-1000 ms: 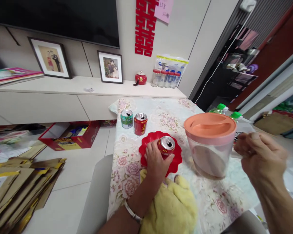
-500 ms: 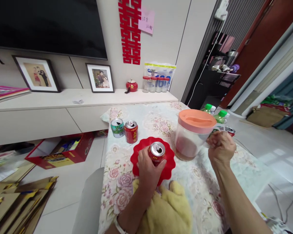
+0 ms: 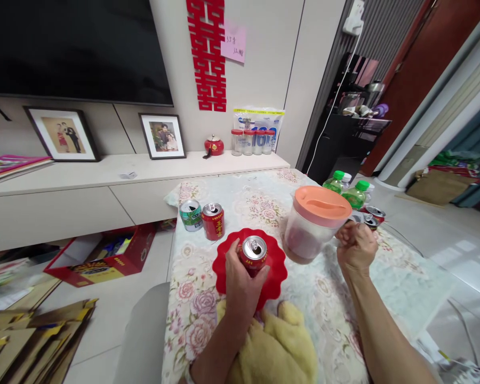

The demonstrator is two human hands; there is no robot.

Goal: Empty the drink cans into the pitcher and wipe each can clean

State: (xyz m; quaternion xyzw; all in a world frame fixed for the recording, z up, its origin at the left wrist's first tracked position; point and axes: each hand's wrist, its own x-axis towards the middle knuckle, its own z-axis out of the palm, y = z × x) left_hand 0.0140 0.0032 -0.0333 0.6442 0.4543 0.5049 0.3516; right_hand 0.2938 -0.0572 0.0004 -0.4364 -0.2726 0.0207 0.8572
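My left hand (image 3: 244, 282) is wrapped round an opened red drink can (image 3: 254, 255), held upright over a red scalloped plate (image 3: 278, 266). To the right, my right hand (image 3: 357, 248) is closed round the handle of a clear plastic pitcher (image 3: 304, 234), which leans a little to the left. The pitcher has an orange lid (image 3: 322, 201) and some brownish liquid inside. The handle itself is mostly hidden by my fingers. Left of the plate stand another opened red can (image 3: 213, 222) and an opened green-and-white can (image 3: 191, 216).
A yellow cloth (image 3: 276, 346) lies at the near side of the flowered tablecloth (image 3: 200, 304). Behind the pitcher are green-capped bottles (image 3: 356, 195) and more cans (image 3: 374, 214). A white cabinet (image 3: 144, 173) holding framed photos and lidded jars (image 3: 248, 143) runs along the wall.
The pitcher has tipped slightly further to the left, with my right hand still on its handle. My left hand keeps the red can over the plate. The camera view has shifted a little.
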